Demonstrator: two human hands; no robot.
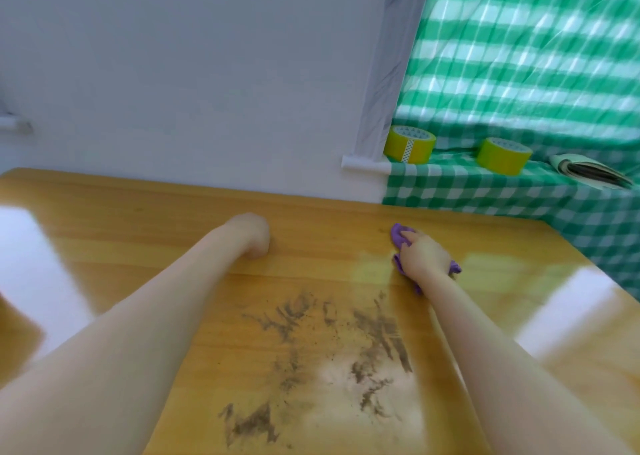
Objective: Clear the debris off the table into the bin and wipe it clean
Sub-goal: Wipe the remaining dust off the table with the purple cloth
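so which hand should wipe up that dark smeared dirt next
Right: the right hand grips the purple cloth, just beyond the dark smeared dirt on the wooden table; the left hand shows no cloth.

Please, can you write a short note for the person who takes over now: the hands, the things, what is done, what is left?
Left hand: rests on the table, its fingers hidden, nothing seen in it.
Right hand: holds the cloth down on the far right part.
Done: the far part looks clean.
Left: dirt smears in the near middle to wipe. The bin is not in view.
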